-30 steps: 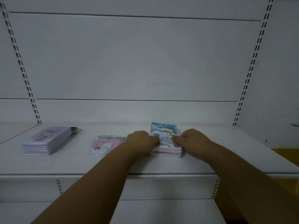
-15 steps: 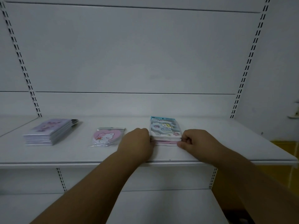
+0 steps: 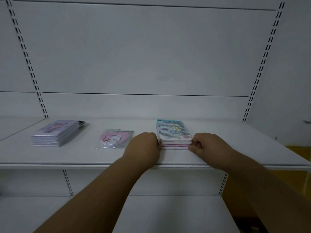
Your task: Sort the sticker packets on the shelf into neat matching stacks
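White metal shelving fills the view, with slotted uprights on the back panel and one long shelf [image 3: 218,148] carrying all the packets. Towards the right of it sits a mixed stack [image 3: 174,137] with a blue-topped packet uppermost and pink-edged ones showing lower down, so by my reading it is not yet a matching pile. The left hand [image 3: 144,145] is against the stack's left side and the right hand [image 3: 204,145] against its right. Both hands have their fingers curled: the right fingers [image 3: 195,145] pinch the near right corner of the lower packets, while the left fingers are hidden behind the knuckles, so I cannot tell how they sit on the edge.

Left of the hands, just beside the left one, a single pink heart packet [image 3: 114,138] lies flat. Far left, well apart, stands a purple stack [image 3: 57,133] that looks tidy already.

The step in hand seems to be squaring up or parting the mixed stack. The next move probably calls for separating the pink packets beneath the blue ones and carrying them to join the heart packet, if the designs match.
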The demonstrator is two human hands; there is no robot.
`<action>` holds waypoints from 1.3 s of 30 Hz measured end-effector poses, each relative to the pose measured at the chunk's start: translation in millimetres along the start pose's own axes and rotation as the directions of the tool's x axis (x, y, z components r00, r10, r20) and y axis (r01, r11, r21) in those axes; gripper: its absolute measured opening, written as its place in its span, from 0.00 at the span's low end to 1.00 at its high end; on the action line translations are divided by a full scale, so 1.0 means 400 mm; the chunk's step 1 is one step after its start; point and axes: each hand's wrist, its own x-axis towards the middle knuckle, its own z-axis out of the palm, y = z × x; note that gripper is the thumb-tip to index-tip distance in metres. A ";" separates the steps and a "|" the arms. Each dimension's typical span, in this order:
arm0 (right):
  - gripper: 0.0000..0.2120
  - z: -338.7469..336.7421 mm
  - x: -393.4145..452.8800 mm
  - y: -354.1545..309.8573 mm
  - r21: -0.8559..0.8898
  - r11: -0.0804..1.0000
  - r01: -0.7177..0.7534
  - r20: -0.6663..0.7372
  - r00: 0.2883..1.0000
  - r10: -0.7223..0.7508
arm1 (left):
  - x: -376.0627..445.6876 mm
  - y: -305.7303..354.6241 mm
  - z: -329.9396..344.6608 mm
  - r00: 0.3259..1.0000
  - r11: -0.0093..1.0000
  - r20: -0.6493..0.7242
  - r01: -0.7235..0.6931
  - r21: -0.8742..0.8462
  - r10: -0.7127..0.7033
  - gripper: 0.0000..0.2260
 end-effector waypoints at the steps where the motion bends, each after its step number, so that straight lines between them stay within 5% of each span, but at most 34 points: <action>1: 0.08 0.000 0.000 0.001 0.002 1.000 0.006 -0.001 1.000 -0.006 | -0.001 0.000 -0.001 1.000 1.000 -0.002 -0.004 0.002 0.004 0.10; 8: 0.09 0.001 -0.010 0.011 0.022 1.000 0.018 -0.117 0.993 -0.015 | 0.001 -0.007 -0.011 0.999 1.000 -0.042 0.002 -0.011 -0.002 0.10; 39: 0.09 0.006 -0.012 0.006 0.033 0.997 0.074 -0.132 0.989 -0.069 | -0.017 0.001 0.006 0.988 0.997 -0.137 -0.068 0.025 0.071 0.05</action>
